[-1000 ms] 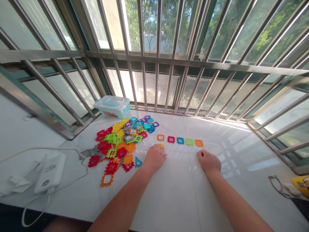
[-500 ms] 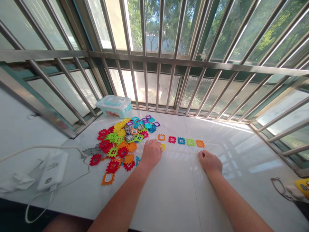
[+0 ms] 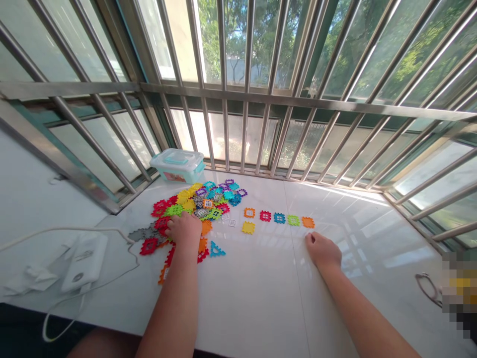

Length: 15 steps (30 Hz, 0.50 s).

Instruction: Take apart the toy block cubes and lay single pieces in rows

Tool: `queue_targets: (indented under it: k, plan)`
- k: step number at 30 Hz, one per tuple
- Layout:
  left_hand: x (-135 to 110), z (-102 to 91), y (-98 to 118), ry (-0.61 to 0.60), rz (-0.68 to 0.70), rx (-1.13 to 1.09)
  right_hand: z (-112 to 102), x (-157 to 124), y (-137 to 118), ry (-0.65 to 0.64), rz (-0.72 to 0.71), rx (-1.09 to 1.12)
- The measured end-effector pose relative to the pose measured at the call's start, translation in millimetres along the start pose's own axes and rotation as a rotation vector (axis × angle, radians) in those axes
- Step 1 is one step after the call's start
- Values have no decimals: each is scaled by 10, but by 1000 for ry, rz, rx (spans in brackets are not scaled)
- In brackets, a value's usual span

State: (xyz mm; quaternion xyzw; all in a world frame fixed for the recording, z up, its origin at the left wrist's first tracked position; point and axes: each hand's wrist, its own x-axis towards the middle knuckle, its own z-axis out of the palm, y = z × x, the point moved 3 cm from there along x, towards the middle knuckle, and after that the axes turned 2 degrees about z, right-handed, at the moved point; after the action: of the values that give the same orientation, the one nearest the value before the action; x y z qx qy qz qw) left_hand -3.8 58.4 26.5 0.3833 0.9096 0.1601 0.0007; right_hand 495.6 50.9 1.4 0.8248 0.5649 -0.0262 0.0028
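A heap of colourful plastic interlocking tiles [image 3: 201,201] lies on the white marble sill [image 3: 268,288]. My left hand [image 3: 184,228] rests palm down on the heap's near side, fingers curled over tiles; what it grips is hidden. To the right, a row of tiles runs across the sill: orange [image 3: 249,212], red [image 3: 265,216], blue [image 3: 279,218], green [image 3: 293,220], orange [image 3: 307,222]. A yellow tile [image 3: 248,227] lies alone in front of that row. A blue triangle tile [image 3: 216,250] sits near my left wrist. My right hand [image 3: 322,251] lies on the sill with fingers curled, holding nothing visible.
A pale teal lidded plastic box [image 3: 178,165] stands in the back left corner by the metal window bars [image 3: 242,99]. A white device with a cable [image 3: 84,261] lies at the left. A small metal ring object [image 3: 428,288] lies at the far right.
My left hand has moved left from the yellow tile onto the heap, leaving the yellow tile uncovered on the sill. My right hand has stayed put.
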Motion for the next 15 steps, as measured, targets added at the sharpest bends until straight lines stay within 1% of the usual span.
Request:
queue_targets:
  k: [6,11,15]
  plan:
    - [20,26,22,20,20,8,-7,3,1,-5,-2,2]
    - [21,-6,19,34,9,-37,8,10,20,-15,-4,3]
    - [39,32,0,22,0,-70,15,14,24,-24,-4,4]
